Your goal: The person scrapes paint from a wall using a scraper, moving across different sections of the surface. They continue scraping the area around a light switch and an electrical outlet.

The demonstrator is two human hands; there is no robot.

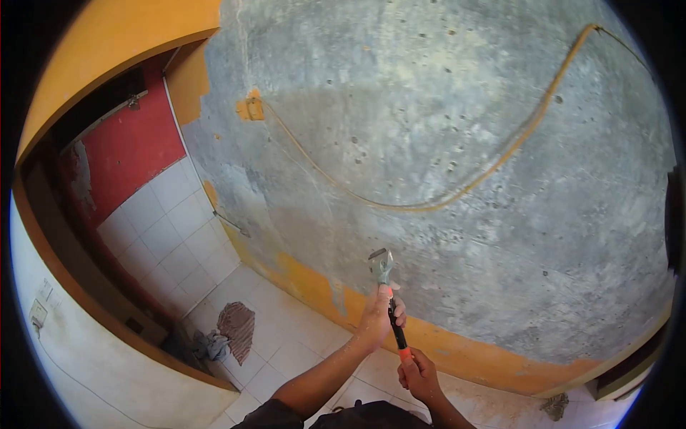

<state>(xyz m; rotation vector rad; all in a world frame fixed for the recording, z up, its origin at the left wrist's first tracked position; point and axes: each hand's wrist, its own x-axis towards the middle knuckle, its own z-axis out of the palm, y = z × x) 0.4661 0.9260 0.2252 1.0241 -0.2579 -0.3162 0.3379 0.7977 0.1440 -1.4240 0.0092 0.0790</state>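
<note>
Looking down through the head camera, the only view I have, I find both hands grasping one long-handled scraper (399,330), which stands near the middle of my picture, slightly tilted, its head (381,264) uppermost. On my feed the left hand (379,309) is wrapped around the upper part of the black-and-orange handle, just below that head, with pale dust on its fingers and forearm. Lower down, the right hand (419,373) is clenched round the orange end of the same handle. The scraper's head lies in front of the grey, pitted wall (429,143); from where I sit I cannot tell whether it touches the surface. Along the wall's foot runs a yellow-orange band (457,350), and above the scraper a yellowish cable (411,208) sags from a small yellow patch (251,107) and climbs towards the upper right. Over on the left I see a doorway with a red wall section (139,154) above white wall tiles (171,236). Near it, a striped cloth (236,330) lies beside a grey cloth (211,347) on the tiled floor (289,357). At lower right I make out a crumpled rag (554,407), and at far left a socket (37,314) on a pale wall (93,357).
</note>
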